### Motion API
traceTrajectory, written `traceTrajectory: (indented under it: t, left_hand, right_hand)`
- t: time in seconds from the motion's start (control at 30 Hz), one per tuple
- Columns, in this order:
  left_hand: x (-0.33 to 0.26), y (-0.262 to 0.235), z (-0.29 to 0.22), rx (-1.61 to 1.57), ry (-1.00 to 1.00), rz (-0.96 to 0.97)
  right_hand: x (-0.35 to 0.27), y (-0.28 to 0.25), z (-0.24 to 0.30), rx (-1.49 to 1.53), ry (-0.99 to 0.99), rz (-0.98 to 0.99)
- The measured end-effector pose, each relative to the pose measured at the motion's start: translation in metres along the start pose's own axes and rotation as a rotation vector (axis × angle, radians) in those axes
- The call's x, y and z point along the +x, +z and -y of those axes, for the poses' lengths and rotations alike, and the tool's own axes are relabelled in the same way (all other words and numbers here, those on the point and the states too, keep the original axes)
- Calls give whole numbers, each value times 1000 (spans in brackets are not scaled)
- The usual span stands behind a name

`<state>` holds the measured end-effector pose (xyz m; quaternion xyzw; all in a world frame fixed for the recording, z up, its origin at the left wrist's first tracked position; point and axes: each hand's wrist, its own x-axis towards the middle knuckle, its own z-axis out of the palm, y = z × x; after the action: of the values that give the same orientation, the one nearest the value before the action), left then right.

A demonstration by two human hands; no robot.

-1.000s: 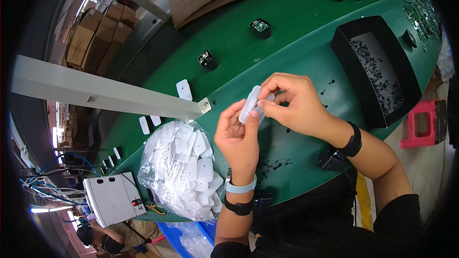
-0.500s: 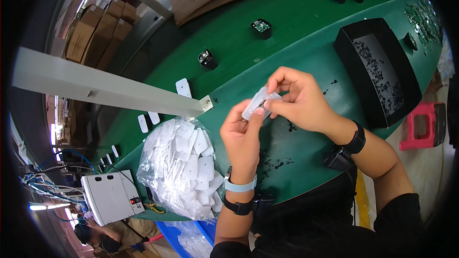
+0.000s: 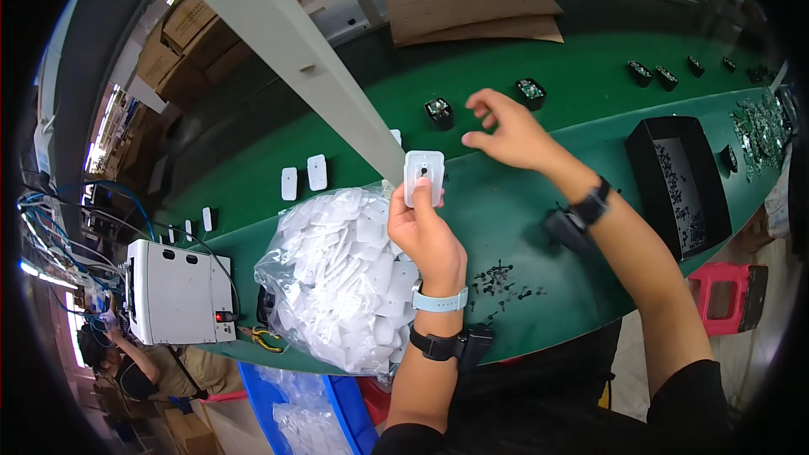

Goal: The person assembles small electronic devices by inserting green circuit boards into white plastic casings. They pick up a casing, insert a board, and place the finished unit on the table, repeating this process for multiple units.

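In left hand [image 3: 430, 236], holds a white cover [image 3: 424, 162] up above the green bench [image 3: 522, 219], just in front of the foot of the pale post [image 3: 312, 67] as seen from the head. Pinches it between thumb and fingers – thumb flat on the near face, fingertips mostly hidden behind. Bears, at mid-face just past the thumb tip, a small black piece [image 3: 424, 172]; cannot tell whether fixed or loose.

Hovers right hand [image 3: 514, 136] bare of any part, with thumb and fingers parted and slightly curled, near two black housings [image 3: 439, 114] with circuit boards showing. Cannot tell exact height over the surface.

Note around the left wrist a pale blue band [image 3: 440, 301], and near it a black strap [image 3: 434, 345].

Note just left of left forearm: clear plastic bag [image 3: 271, 274], packed with more white covers [image 3: 337, 270]. Right of the same forearm – scattered small black parts [image 3: 497, 276] on the bench. Farther right: black box [image 3: 649, 160] holding similar parts, then a heap of green boards [image 3: 761, 135]. Far left: white equipment case [image 3: 181, 299], with yellow-handled pliers [image 3: 267, 339] near its base.
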<state>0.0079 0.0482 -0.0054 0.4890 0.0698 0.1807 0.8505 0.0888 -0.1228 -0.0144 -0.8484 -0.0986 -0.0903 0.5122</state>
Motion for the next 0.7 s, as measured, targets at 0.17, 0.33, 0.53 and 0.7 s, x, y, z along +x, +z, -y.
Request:
traceTrajectory:
  t: [0.17,0.33,0.53,0.7]
  left_hand:
    - [-3,2,-5,0,65,-32]
    - [-2,5,-1,-20,48,-29]
    - [1,1,-1,-65,4,-33]
    - [-10,16,-3,23,-358,183]
  right_hand:
    - [40,65,4,-438,22,-75]
    - [46,58,-16,-417,-14,-147]
    - [-34,-23,42,152,-144,82]
    - [-99,-53,27,399,-95,200]
